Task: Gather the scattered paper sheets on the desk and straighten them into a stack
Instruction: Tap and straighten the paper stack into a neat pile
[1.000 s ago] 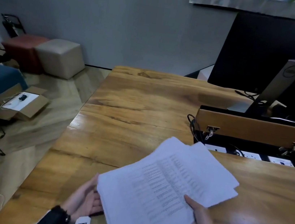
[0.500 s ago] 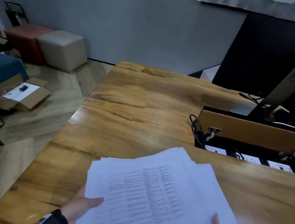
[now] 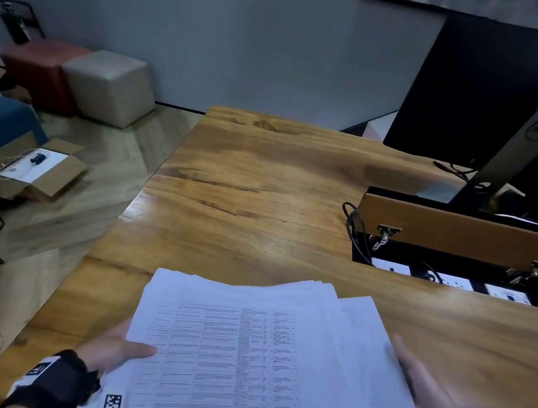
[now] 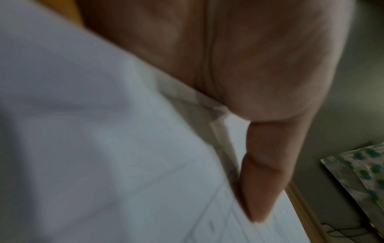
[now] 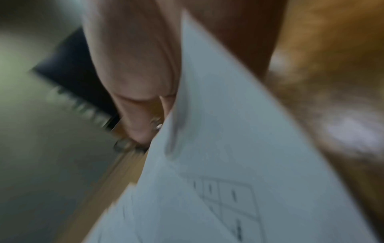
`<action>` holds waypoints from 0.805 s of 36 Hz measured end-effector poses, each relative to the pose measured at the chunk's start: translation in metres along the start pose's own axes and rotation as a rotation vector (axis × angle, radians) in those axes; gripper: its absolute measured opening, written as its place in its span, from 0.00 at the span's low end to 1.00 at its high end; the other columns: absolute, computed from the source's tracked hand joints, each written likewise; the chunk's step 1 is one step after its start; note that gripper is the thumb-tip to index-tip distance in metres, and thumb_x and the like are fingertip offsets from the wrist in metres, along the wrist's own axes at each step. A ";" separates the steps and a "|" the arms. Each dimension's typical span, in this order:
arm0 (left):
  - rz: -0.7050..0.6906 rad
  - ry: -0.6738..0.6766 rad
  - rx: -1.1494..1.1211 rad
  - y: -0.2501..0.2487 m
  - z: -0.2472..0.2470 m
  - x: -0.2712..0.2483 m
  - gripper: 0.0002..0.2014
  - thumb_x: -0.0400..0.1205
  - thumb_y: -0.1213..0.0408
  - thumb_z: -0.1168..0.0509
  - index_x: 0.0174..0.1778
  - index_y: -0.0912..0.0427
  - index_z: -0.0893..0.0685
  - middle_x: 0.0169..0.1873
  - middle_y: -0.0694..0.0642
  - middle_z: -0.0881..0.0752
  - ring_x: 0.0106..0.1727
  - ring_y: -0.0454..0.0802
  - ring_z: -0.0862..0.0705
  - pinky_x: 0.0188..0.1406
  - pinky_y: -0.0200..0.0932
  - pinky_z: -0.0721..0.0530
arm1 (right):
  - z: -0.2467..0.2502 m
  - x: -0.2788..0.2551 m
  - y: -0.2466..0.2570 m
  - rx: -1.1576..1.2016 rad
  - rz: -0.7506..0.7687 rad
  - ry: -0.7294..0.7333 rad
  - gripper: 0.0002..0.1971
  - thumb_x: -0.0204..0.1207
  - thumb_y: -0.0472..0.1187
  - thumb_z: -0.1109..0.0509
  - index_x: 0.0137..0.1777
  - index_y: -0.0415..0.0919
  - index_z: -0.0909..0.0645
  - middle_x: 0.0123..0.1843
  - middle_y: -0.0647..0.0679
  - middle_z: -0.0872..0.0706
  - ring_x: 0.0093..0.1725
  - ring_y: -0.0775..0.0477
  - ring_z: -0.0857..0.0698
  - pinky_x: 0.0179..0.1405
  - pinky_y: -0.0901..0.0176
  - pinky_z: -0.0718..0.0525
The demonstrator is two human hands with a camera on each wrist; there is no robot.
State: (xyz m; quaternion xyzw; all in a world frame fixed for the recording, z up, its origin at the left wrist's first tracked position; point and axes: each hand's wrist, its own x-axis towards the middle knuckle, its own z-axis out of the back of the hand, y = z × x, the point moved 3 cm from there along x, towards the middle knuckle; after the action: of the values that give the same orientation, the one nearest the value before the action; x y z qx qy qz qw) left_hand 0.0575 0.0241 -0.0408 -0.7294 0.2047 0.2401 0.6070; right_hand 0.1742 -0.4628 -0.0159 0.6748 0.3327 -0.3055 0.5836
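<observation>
A loose bundle of white printed paper sheets (image 3: 239,355) is held above the near edge of the wooden desk (image 3: 263,185), its edges uneven and fanned at the right. My left hand (image 3: 117,348) grips the bundle's left edge, thumb on top of the sheets. My right hand (image 3: 416,376) holds the right edge, fingers along the side. In the left wrist view the thumb (image 4: 266,172) presses on the paper sheets (image 4: 104,148). The right wrist view is blurred: fingers (image 5: 133,74) lie against the paper sheets (image 5: 228,164).
A dark monitor (image 3: 503,98) on a silver stand (image 3: 523,153) stands at the desk's far right. In front of it an open cable tray (image 3: 460,258) with a raised wooden flap holds sockets and cables. Cube stools (image 3: 107,87) and a cardboard box (image 3: 37,168) sit on the floor at left.
The bundle has turned from slanted to roughly square to me. My left thumb has come onto the top sheet and my right hand has shifted to the right edge.
</observation>
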 end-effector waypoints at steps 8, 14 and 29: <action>0.006 -0.121 -0.044 0.004 -0.018 0.003 0.38 0.55 0.62 0.17 0.63 0.66 0.16 0.56 0.64 0.09 0.56 0.64 0.10 0.51 0.55 0.13 | -0.006 0.036 -0.009 -0.457 0.002 -0.100 0.13 0.83 0.33 0.32 0.63 0.25 0.17 0.55 0.27 0.08 0.57 0.27 0.10 0.67 0.30 0.18; 0.021 -0.140 -0.077 0.018 -0.037 0.005 0.22 0.72 0.76 0.25 0.63 0.67 0.16 0.58 0.65 0.10 0.58 0.64 0.11 0.62 0.59 0.17 | -0.021 0.019 -0.020 -0.367 0.008 -0.023 0.13 0.80 0.34 0.27 0.58 0.25 0.14 0.55 0.27 0.08 0.58 0.25 0.11 0.65 0.29 0.17; -0.178 0.042 0.085 -0.040 -0.060 -0.009 0.31 0.62 0.66 0.19 0.62 0.67 0.16 0.56 0.63 0.09 0.57 0.60 0.10 0.47 0.46 0.11 | -0.087 -0.016 0.029 -0.968 0.762 -0.476 0.44 0.78 0.59 0.29 0.87 0.43 0.43 0.88 0.46 0.39 0.88 0.40 0.43 0.86 0.37 0.46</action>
State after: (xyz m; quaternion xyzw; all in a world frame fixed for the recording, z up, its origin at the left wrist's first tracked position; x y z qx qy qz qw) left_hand 0.0801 -0.0274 0.0048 -0.7232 0.1614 0.1610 0.6520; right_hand 0.1895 -0.3812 0.0253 0.3210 0.0322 -0.0344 0.9459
